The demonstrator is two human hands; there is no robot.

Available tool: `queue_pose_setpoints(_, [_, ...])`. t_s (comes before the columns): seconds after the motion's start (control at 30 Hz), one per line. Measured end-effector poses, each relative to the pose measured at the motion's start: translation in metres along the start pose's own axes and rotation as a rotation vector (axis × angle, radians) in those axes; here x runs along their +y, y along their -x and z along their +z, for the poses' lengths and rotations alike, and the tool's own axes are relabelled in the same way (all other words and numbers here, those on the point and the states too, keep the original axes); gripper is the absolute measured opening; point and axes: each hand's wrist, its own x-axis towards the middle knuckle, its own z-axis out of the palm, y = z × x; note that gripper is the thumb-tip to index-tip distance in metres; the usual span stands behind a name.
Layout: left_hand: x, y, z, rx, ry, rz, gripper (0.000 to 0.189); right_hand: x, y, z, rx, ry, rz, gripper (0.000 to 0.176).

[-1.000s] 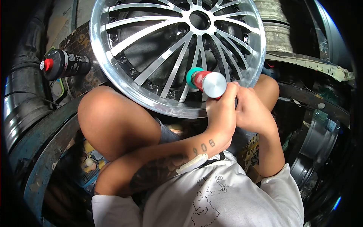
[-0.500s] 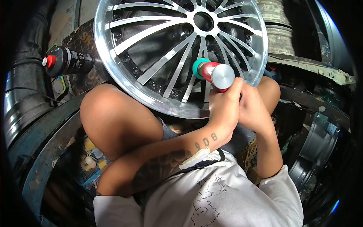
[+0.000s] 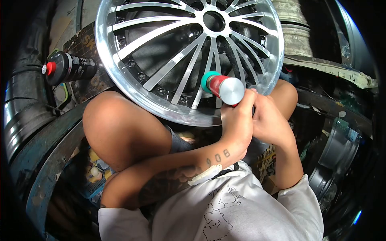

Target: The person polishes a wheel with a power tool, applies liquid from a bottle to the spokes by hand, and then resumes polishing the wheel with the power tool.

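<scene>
A red polisher (image 3: 217,85) with a round silver cap and a teal pad is gripped in both of my hands. My left hand (image 3: 238,116) wraps its handle just below the cap. Pressed close beside it, my right hand (image 3: 270,117) is also closed around the handle, most of which is hidden by the fingers. The teal pad (image 3: 208,81) overlaps the spokes in the lower part of an alloy wheel (image 3: 105,52). This wheel, with a bright outer lip and dark gaps between its spokes, lies face up in front of my knees.
A black bottle (image 3: 76,67) with a red cap lies on a worn dark board (image 3: 86,42) left of the wheel. Metal drums (image 3: 295,38) stand at the upper right, and more wheel rims (image 3: 339,144) are at the lower right. Blue metal framing (image 3: 52,138) curves by my left knee.
The polisher and both hands have shifted slightly toward me, bringing the pad lower over the spokes. Both hands keep their hold, and the whole view has slid a little.
</scene>
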Motion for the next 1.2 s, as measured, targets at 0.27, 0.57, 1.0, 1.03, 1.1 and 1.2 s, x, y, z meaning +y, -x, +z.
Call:
queue_pose_setpoints(0.27, [0.004,0.002,-0.005,-0.023,-0.008,0.002,0.028,-0.005,-0.005,-0.003,-0.014,0.073,0.001,0.037])
queue_pose_setpoints(0.57, [0.001,0.001,-0.008,-0.02,-0.012,0.013,0.029,0.003,-0.013,-0.002,0.057,0.09,-0.023,0.043])
queue_pose_setpoints(1.0, [0.012,-0.014,-0.014,-0.118,-0.049,0.058,0.03,0.004,-0.006,-0.009,-0.102,0.069,-0.048,0.04])
queue_pose_setpoints(1.03, [0.022,-0.021,-0.015,-0.174,-0.041,0.023,0.031,0.0,-0.007,-0.01,-0.151,0.091,0.014,0.038])
queue_pose_setpoints(1.1, [0.024,-0.012,-0.01,-0.115,-0.065,0.007,0.031,0.001,-0.01,-0.007,-0.087,0.092,0.04,0.036])
queue_pose_setpoints(1.2, [0.01,-0.001,-0.006,-0.049,-0.098,0.002,0.031,0.009,-0.012,0.001,0.052,0.054,-0.014,0.04])
